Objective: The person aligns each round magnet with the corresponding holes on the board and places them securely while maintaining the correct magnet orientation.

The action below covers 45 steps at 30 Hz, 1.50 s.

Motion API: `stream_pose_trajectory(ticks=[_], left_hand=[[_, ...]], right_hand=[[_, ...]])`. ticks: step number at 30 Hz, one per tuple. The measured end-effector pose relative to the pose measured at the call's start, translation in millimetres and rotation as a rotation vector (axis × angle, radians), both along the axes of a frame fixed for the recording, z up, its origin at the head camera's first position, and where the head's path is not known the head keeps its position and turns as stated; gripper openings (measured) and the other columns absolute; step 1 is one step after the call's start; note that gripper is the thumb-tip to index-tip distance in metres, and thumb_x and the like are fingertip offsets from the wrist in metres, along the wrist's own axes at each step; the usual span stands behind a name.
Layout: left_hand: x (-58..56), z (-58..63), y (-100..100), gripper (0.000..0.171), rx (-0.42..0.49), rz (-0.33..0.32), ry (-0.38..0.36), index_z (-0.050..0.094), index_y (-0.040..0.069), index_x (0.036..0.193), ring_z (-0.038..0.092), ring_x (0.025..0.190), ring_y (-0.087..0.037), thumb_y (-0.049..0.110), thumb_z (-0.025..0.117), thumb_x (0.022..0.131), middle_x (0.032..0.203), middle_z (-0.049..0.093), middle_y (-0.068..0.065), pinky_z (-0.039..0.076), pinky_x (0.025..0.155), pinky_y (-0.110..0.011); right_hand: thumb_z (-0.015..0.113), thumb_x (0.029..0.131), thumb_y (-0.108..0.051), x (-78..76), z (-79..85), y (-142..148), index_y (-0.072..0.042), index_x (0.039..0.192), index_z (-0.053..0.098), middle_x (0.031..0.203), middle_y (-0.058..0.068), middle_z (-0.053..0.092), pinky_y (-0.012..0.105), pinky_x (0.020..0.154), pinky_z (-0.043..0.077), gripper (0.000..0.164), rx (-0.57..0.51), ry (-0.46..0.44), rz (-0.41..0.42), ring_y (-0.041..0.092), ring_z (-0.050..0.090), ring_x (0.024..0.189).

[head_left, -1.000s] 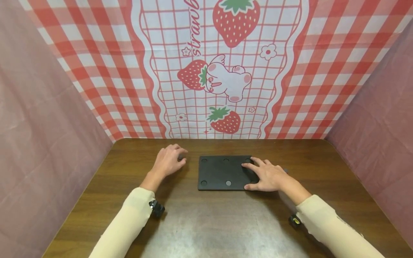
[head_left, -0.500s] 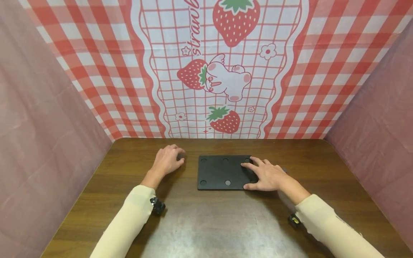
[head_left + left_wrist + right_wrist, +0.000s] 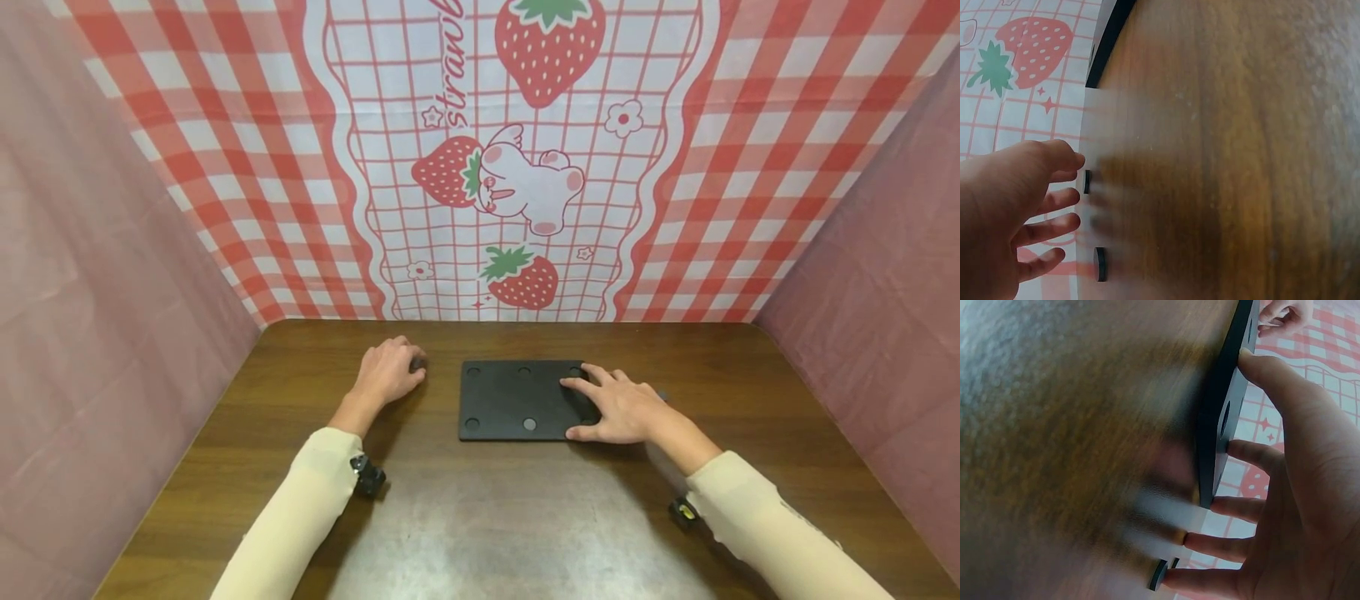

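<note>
A black rectangular board (image 3: 498, 400) with several round recesses lies flat on the table; one near-edge recess (image 3: 529, 424) shows lighter grey. My right hand (image 3: 622, 410) rests spread on its right end, thumb at the near edge, hiding part of it. In the right wrist view, the little finger's tip touches or nearly touches a small black disc (image 3: 1159, 575). Left of the board, my left hand (image 3: 386, 373) hovers low with bent, relaxed fingers. Its fingertips are just above a small black disc (image 3: 1087, 182), with no grip seen. A second disc (image 3: 1100, 264) stands beyond the little finger.
The brown wooden table (image 3: 487, 517) runs back to a red checked strawberry cloth (image 3: 525, 208). Pinkish cloth walls (image 3: 870, 275) close both sides. A small dark piece (image 3: 662, 396) shows just past the right hand.
My left hand's fingertips have drawn slightly back to the left, with thumb and index finger a little nearer each other. The right hand and the board stay in place.
</note>
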<state>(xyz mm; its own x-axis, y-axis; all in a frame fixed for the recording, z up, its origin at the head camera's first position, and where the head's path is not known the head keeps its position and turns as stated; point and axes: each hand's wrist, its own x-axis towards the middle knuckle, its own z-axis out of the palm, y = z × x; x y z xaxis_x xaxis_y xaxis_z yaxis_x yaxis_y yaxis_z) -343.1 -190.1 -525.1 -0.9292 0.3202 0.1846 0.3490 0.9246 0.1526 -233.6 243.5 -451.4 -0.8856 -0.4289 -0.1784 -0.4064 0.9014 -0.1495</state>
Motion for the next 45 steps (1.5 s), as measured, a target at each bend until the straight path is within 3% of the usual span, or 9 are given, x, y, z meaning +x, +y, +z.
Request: stream_pose_trajectory(ticks=[5, 13, 20, 23, 28, 30, 35, 39, 45], left_hand=[[-12.3, -13.4, -7, 0.036, -0.027, 0.009, -0.002, 0.086, 0.026, 0.131, 0.076, 0.12, -0.035, 0.042, 0.08, 0.099, 0.126, 0.079, -0.005, 0.062, 0.093, -0.06], [-12.8, -12.8, -8, 0.034, -0.053, 0.006, -0.007, 0.086, 0.026, 0.13, 0.077, 0.119, -0.033, 0.042, 0.082, 0.1, 0.126, 0.08, -0.004, 0.063, 0.091, -0.058], [-20.2, -15.0, -9, 0.03, -0.067, 0.005, 0.009, 0.089, 0.024, 0.124, 0.079, 0.115, -0.031, 0.042, 0.085, 0.099, 0.121, 0.083, -0.004, 0.064, 0.09, -0.056], [-16.4, -8.4, -7, 0.026, -0.056, 0.007, 0.017, 0.089, 0.022, 0.119, 0.08, 0.111, -0.031, 0.039, 0.087, 0.099, 0.118, 0.084, -0.005, 0.063, 0.088, -0.055], [8.4, 27.0, 7, 0.022, -0.048, 0.018, -0.023, 0.09, 0.019, 0.116, 0.08, 0.11, -0.031, 0.033, 0.086, 0.1, 0.116, 0.085, -0.006, 0.064, 0.088, -0.055], [8.9, 27.1, 8, 0.021, -0.047, 0.021, -0.018, 0.09, 0.019, 0.116, 0.081, 0.109, -0.031, 0.032, 0.086, 0.1, 0.115, 0.085, -0.006, 0.064, 0.088, -0.055], [-16.2, -7.6, -5, 0.018, -0.047, 0.013, 0.036, 0.09, 0.025, 0.112, 0.081, 0.104, -0.029, 0.037, 0.087, 0.099, 0.111, 0.085, -0.002, 0.063, 0.083, -0.054], [-25.9, -19.0, -10, 0.017, -0.067, 0.003, 0.053, 0.09, 0.028, 0.112, 0.081, 0.102, -0.027, 0.039, 0.085, 0.1, 0.109, 0.085, 0.0, 0.064, 0.08, -0.052], [-28.8, -21.1, -10, 0.022, -0.074, 0.017, 0.037, 0.089, 0.028, 0.114, 0.081, 0.103, -0.024, 0.045, 0.085, 0.1, 0.109, 0.083, 0.003, 0.064, 0.085, -0.051]], right_hand=[[0.076, 0.093, -0.075, -0.7, -0.5, 0, -0.03, 0.172, 0.048, 0.18, 0.024, 0.038, 0.072, 0.086, 0.058, 0.095, -0.003, 0.005, 0.002, 0.057, 0.055, 0.149], [0.077, 0.093, -0.075, -0.3, -0.5, 0, -0.029, 0.171, 0.048, 0.18, 0.024, 0.039, 0.071, 0.086, 0.058, 0.095, -0.008, 0.008, 0.004, 0.057, 0.055, 0.149], [0.077, 0.093, -0.075, 0.3, -0.2, 0, -0.029, 0.171, 0.048, 0.18, 0.024, 0.039, 0.072, 0.087, 0.058, 0.095, -0.009, 0.007, 0.002, 0.057, 0.055, 0.149], [0.077, 0.093, -0.074, 0.0, -0.3, 0, -0.029, 0.171, 0.048, 0.18, 0.024, 0.039, 0.072, 0.088, 0.058, 0.095, -0.008, 0.006, 0.003, 0.057, 0.055, 0.149], [0.077, 0.093, -0.074, 0.3, -0.3, 0, -0.029, 0.171, 0.048, 0.18, 0.024, 0.039, 0.073, 0.088, 0.058, 0.095, -0.01, 0.004, 0.004, 0.057, 0.055, 0.149], [0.077, 0.093, -0.074, 0.3, -0.5, 0, -0.029, 0.171, 0.048, 0.18, 0.024, 0.039, 0.072, 0.088, 0.058, 0.095, -0.01, 0.005, 0.002, 0.057, 0.055, 0.148], [0.077, 0.093, -0.074, 0.5, -0.7, 0, -0.029, 0.171, 0.048, 0.18, 0.024, 0.039, 0.072, 0.087, 0.058, 0.095, -0.008, 0.004, 0.0, 0.057, 0.055, 0.149], [0.077, 0.093, -0.074, 0.6, -0.7, 0, -0.03, 0.171, 0.048, 0.18, 0.024, 0.039, 0.073, 0.087, 0.057, 0.094, -0.008, 0.004, 0.0, 0.057, 0.055, 0.149], [0.078, 0.093, -0.074, 0.7, -0.3, 0, -0.03, 0.171, 0.049, 0.18, 0.024, 0.039, 0.074, 0.088, 0.057, 0.094, -0.013, 0.008, -0.001, 0.057, 0.055, 0.149]])
